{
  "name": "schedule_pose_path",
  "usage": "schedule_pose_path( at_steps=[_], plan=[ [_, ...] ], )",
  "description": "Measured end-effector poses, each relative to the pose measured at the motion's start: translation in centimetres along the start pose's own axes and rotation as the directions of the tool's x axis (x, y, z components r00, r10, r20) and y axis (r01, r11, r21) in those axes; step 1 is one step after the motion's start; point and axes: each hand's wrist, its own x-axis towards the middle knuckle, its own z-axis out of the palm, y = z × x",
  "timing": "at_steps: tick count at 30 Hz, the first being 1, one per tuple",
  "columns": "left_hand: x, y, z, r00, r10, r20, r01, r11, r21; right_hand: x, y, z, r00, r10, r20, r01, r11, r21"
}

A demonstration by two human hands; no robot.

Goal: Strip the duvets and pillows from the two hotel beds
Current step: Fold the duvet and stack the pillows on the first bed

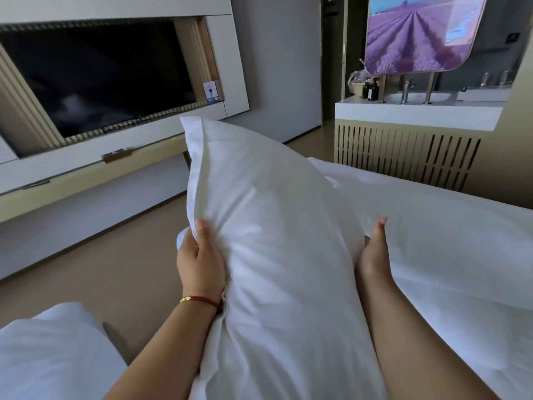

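So that it stays upright and clear of the bed (461, 241), I am lifting the pillow (268, 226) between both hands. My left hand (199, 261) is gripping its edge; my right hand (373, 255) is pressing flat against the other side, fingers straight.

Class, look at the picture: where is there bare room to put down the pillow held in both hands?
The widest free patch is the floor between the TV wall unit and the beds. The white bedding to the right of the pillow is also bare. The washbasin counter is crowded with bottles and taps. Left hand and right hand hold the pillow.
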Motion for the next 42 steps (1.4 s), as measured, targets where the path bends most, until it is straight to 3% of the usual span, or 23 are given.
schedule_pose_path(
  at_steps=[13,18,25,28,31,33,35,37,39,42],
  plan=[
    [22.4,-4.3,8.6,0.998,0.049,0.026,-0.049,0.999,0.000,18.4,-0.9,13.9,0.999,-0.024,-0.025,0.026,0.997,0.077],
    [29.9,-6.4,13.4,0.988,0.079,0.134,-0.068,0.994,-0.080,24.1,-1.3,16.9,0.987,-0.108,-0.118,0.125,0.981,0.147],
    [41.0,-8.4,20.6,0.948,0.116,0.298,-0.055,0.977,-0.204,31.2,-3.2,21.1,0.909,-0.274,-0.314,0.330,0.933,0.142],
    [46.6,-9.4,23.8,0.906,0.131,0.402,-0.095,0.990,-0.109,34.6,-4.1,22.9,0.879,-0.323,-0.351,0.378,0.921,0.097],
    [51.9,-13.5,27.2,0.823,0.054,0.566,-0.230,0.942,0.245,38.4,-3.7,24.4,0.874,-0.290,-0.391,0.316,0.949,0.003],
    [52.8,-16.7,28.8,0.719,-0.032,0.694,-0.362,0.835,0.414,40.7,-1.0,24.2,0.851,-0.282,-0.442,0.206,0.955,-0.213],
    [50.2,-20.8,29.9,0.521,-0.167,0.837,-0.558,0.675,0.482,42.2,3.0,24.0,0.884,-0.210,-0.417,-0.019,0.876,-0.482],
    [45.5,-24.3,29.7,0.356,-0.290,0.888,-0.706,0.540,0.459,42.5,7.4,24.0,0.927,-0.107,-0.359,-0.186,0.700,-0.690],
    [42.6,-25.8,29.5,0.369,-0.366,0.854,-0.664,0.539,0.518,42.5,9.2,24.0,0.945,-0.134,-0.297,-0.180,0.544,-0.820],
    [42.1,-26.0,30.0,0.332,-0.446,0.831,-0.665,0.515,0.541,43.0,9.1,23.3,0.931,-0.095,-0.351,-0.203,0.664,-0.719]
  ],
)
